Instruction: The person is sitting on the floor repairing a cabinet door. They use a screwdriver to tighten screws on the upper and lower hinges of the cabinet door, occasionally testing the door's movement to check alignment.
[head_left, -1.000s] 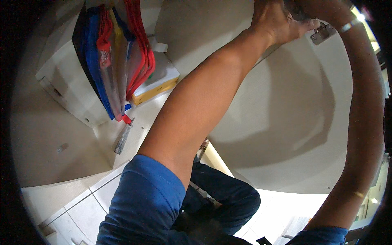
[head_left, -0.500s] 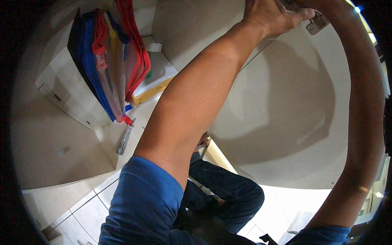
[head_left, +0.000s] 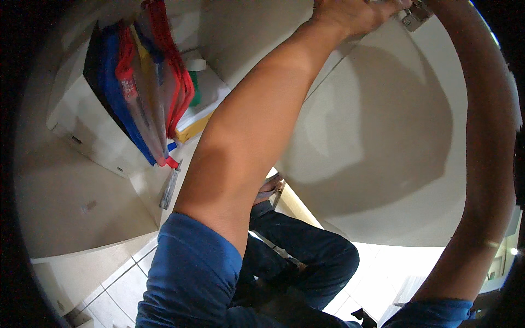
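Hinge [head_left: 414, 15], small and metal, sits at the top edge against the pale panel [head_left: 383, 136]. Left hand [head_left: 353, 12] closes beside it; right hand is out of view. The hinge may slip if grip loosens.

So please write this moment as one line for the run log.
left hand: on metal hinge | right hand: out of view | panel: white | bags: hanging left

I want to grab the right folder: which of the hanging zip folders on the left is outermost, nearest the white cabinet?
The blue-edged folder. It hangs farthest left, against the white cabinet; the red-edged folders hang to its right, closer to the left forearm.
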### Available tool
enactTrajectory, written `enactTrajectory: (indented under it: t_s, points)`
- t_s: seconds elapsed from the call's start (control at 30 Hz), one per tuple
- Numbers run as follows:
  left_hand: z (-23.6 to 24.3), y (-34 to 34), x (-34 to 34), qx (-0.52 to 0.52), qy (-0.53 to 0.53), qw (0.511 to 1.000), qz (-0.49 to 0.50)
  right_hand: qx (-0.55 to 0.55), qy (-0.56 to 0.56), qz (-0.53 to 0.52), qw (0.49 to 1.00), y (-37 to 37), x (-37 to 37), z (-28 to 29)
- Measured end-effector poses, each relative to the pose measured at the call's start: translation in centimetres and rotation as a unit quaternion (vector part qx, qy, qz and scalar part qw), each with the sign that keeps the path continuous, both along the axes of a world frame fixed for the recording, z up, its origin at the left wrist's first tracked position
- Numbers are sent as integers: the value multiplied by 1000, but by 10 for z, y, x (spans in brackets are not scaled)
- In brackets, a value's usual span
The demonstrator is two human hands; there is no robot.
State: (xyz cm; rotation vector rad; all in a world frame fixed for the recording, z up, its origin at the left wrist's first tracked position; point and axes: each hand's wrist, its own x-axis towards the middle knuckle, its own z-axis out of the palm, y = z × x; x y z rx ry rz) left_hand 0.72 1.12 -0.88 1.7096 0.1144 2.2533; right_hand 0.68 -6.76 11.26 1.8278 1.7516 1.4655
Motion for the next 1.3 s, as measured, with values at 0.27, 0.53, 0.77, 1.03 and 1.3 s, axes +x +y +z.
enactTrajectory:
  t_s: [0.27, 0.53, 0.77, 1.03, 1.3]
  points:
    - [3, -10, -3, -10, 33, 999, -20, 20, -102, 114, 988, 23, 35, 10]
    - [-1, 0, 1, 64, -10, 997, 44, -16, -66, 116, 991, 11, 29, 5]
    - [-2, 1, 8, 81, -24, 996, 19, 42, -140, 89, 985, 22, 35, 3]
    - [-7, 1, 0, 41, -5, 995, 93, -71, -67, 108, 989, 0, 27, -6]
    - [-2, -4, 6, 52, -31, 997, 54, -9, -200, 206, 958, 7, 43, -9]
